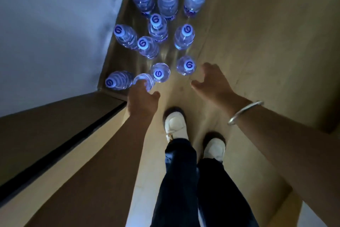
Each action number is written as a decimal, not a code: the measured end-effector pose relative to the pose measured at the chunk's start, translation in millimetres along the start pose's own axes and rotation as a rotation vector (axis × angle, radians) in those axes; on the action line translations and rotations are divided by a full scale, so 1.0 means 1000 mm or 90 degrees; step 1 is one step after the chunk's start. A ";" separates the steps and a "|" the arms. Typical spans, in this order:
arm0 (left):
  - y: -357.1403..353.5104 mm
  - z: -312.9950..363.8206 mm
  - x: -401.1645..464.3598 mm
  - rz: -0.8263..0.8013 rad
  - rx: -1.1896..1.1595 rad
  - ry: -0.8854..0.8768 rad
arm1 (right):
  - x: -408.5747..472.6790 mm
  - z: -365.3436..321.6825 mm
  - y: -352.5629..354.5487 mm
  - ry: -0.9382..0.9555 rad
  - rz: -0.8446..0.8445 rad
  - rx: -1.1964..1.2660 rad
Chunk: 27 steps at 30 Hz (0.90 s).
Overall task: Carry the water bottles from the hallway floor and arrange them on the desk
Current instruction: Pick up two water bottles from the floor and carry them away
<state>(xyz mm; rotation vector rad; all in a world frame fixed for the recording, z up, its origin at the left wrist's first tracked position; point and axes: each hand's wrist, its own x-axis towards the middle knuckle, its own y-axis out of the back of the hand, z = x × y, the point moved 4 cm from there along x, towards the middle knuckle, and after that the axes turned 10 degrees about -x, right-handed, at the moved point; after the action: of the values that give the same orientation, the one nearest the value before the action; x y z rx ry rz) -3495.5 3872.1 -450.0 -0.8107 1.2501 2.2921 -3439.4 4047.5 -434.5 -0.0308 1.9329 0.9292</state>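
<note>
Bottles (158, 28) of water stand in a bunch on the hallway floor (248, 42), up at twelve o'clock from the person's white shoes (175, 124). Each one has a pale cap with a blue swirl on it. They sit close to the white wall (46, 24) at nine o'clock.

The left hand (142, 100) reaches down to the nearest bottle (144, 81). Its fingers (140, 86) lie over the top of that bottle and hide the cap. You cannot tell if they hold it tight yet. Another bottle (119, 80) stands just beside it at nine o'clock, and one more (160, 74) at one o'clock.

The right hand (214, 81) hangs above the floor with its fingers (208, 67) curved and spread apart, holding nothing. A bottle (186, 65) stands near it at ten o'clock, not touching. A silver bangle (245, 112) sits on the right wrist. Dark blue trousers (184, 180) cover the legs.
</note>
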 end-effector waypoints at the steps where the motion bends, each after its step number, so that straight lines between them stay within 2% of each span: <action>1: -0.007 0.001 0.013 0.000 0.005 -0.024 | 0.015 -0.001 -0.004 -0.004 0.020 0.000; 5: -0.026 0.018 0.056 -0.007 0.047 -0.096 | 0.050 -0.006 -0.021 0.033 0.040 -0.017; 8: -0.045 0.021 0.073 -0.069 0.129 -0.051 | 0.067 -0.006 -0.031 0.056 0.001 -0.082; 10: -0.052 0.019 0.080 -0.074 0.162 -0.033 | 0.078 -0.005 -0.031 0.067 0.009 -0.124; 15: -0.054 0.006 0.086 -0.083 0.212 -0.072 | 0.089 -0.011 -0.032 0.137 0.053 -0.164; 18: -0.044 0.008 0.070 -0.101 0.174 -0.089 | 0.078 -0.009 -0.033 0.185 0.071 -0.188; 23: -0.016 0.017 0.024 -0.045 0.150 -0.147 | 0.026 -0.006 -0.021 0.157 0.092 -0.183; 27: 0.015 0.012 -0.035 -0.047 0.105 -0.074 | -0.043 -0.015 0.003 0.198 0.096 -0.237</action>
<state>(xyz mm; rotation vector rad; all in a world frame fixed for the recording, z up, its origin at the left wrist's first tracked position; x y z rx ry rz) -3482.1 3872.4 -412.6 -0.6457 1.3125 2.1137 -3428.1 4025.9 -396.0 -0.2631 2.0354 1.4476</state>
